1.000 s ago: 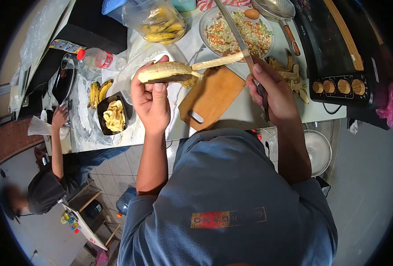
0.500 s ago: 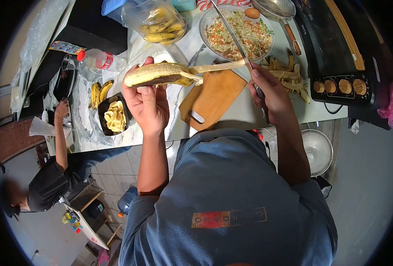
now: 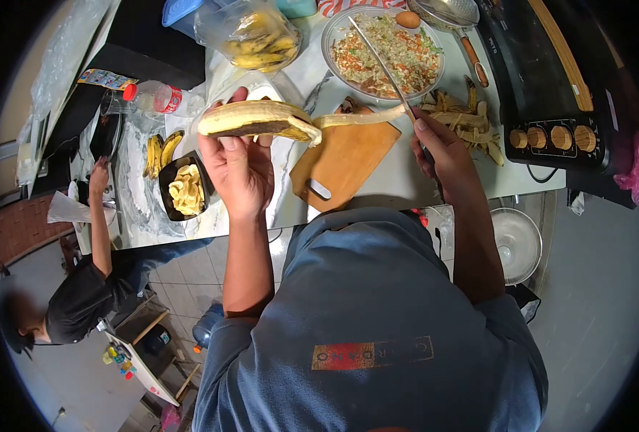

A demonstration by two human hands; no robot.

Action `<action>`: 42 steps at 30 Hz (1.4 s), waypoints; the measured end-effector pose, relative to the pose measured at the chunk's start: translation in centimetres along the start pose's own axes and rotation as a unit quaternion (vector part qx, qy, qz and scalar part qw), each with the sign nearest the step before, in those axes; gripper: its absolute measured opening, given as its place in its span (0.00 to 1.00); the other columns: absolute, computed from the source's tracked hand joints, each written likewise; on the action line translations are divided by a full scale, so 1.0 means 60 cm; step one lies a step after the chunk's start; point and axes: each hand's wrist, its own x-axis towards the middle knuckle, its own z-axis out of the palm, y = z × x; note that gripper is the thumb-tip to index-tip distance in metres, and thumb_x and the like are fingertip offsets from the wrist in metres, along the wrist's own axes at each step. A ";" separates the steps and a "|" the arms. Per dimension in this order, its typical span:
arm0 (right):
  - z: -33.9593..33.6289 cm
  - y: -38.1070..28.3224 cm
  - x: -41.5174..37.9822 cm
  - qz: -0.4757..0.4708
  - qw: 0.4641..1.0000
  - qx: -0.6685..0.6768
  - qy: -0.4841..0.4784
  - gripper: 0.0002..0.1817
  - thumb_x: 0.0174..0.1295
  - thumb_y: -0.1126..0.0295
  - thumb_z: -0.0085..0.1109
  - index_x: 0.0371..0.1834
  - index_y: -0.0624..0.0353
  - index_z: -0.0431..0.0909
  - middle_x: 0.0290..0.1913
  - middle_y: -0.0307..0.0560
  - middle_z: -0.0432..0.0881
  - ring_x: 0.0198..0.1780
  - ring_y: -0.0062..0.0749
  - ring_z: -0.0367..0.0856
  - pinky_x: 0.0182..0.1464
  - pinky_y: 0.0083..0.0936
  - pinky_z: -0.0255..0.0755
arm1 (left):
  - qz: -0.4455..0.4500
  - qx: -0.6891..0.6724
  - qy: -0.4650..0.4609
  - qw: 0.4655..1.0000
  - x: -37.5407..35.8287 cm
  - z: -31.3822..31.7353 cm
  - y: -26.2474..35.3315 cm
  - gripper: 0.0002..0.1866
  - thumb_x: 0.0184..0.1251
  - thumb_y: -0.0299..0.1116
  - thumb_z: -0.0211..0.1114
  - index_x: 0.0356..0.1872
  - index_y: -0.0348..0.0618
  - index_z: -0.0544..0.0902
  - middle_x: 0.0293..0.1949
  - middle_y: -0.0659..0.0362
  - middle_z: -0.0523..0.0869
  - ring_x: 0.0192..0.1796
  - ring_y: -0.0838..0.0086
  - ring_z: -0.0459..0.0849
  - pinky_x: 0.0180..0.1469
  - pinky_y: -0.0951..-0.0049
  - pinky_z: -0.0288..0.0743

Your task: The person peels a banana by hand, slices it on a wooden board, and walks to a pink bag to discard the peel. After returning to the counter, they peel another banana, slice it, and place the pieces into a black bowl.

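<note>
My left hand (image 3: 239, 169) is closed around a partly peeled banana (image 3: 258, 119), held up level above the counter. A long strip of banana peel (image 3: 355, 117) stretches from its right end towards my right hand (image 3: 440, 155). That hand grips a long knife (image 3: 386, 66), the blade pointing up and away. The strip's far end meets the blade close to my right thumb. Under the strip lies a wooden cutting board (image 3: 348, 162) with a slot handle. Left of my left hand, a black bowl (image 3: 167, 189) contains peeled banana pieces (image 3: 188, 189).
Banana peels (image 3: 471, 122) are heaped right of the board. Behind it stands a large bowl of shredded vegetables (image 3: 384, 61) with an egg (image 3: 407, 19). A bag of bananas (image 3: 262, 43), a bottle (image 3: 154, 96) and a stove (image 3: 557, 137) surround the workspace. Another person (image 3: 82, 295) works at left.
The peel strip now sags more between banana and knife. My right hand and the knife have shifted slightly downward and right; the banana has moved slightly left.
</note>
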 end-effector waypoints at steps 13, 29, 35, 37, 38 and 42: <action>0.002 -0.024 -0.015 -0.086 0.995 -0.005 0.043 0.21 0.71 0.60 0.56 0.63 0.55 0.72 0.26 0.30 0.70 0.26 0.11 0.64 0.28 0.12 0.58 | -0.178 0.022 -0.027 0.983 -0.008 0.034 -0.022 0.23 0.75 0.29 0.56 0.67 0.32 0.67 0.56 0.50 0.80 0.59 0.64 0.80 0.65 0.59 0.72; 0.007 -0.025 -0.011 -0.066 0.997 0.003 0.035 0.21 0.71 0.59 0.57 0.63 0.54 0.71 0.26 0.30 0.71 0.28 0.12 0.65 0.30 0.13 0.59 | -0.288 -0.006 0.084 0.954 0.001 0.029 -0.021 0.25 0.79 0.42 0.51 0.68 0.36 0.66 0.52 0.55 0.77 0.47 0.70 0.78 0.53 0.69 0.74; 0.022 -0.030 -0.020 -0.121 0.992 -0.036 -0.033 0.22 0.74 0.58 0.49 0.66 0.54 0.69 0.26 0.31 0.70 0.24 0.12 0.62 0.26 0.13 0.56 | -0.245 0.202 -0.017 0.948 -0.004 0.043 -0.010 0.29 0.64 0.23 0.69 0.67 0.33 0.71 0.55 0.54 0.81 0.59 0.74 0.78 0.61 0.72 0.71; 0.032 -0.035 -0.028 -0.130 0.989 -0.050 -0.058 0.22 0.74 0.60 0.49 0.67 0.55 0.68 0.27 0.32 0.70 0.25 0.12 0.62 0.27 0.13 0.56 | -0.203 0.231 -0.035 0.951 -0.012 0.034 -0.019 0.30 0.61 0.21 0.70 0.65 0.33 0.72 0.55 0.53 0.82 0.59 0.73 0.78 0.62 0.70 0.71; 0.039 -0.039 -0.032 -0.140 0.984 -0.064 -0.084 0.22 0.74 0.62 0.48 0.68 0.56 0.67 0.27 0.33 0.70 0.26 0.12 0.62 0.27 0.13 0.56 | -0.161 0.261 -0.053 0.950 -0.015 0.031 -0.022 0.30 0.58 0.19 0.72 0.64 0.33 0.74 0.55 0.53 0.82 0.58 0.72 0.79 0.63 0.69 0.70; 0.071 -0.050 -0.044 -0.142 0.980 -0.056 -0.128 0.23 0.73 0.65 0.48 0.70 0.58 0.66 0.28 0.34 0.70 0.27 0.12 0.62 0.28 0.13 0.57 | -0.150 0.242 -0.047 0.957 -0.017 0.037 -0.022 0.28 0.54 0.17 0.74 0.59 0.32 0.78 0.57 0.51 0.81 0.60 0.70 0.79 0.64 0.67 0.69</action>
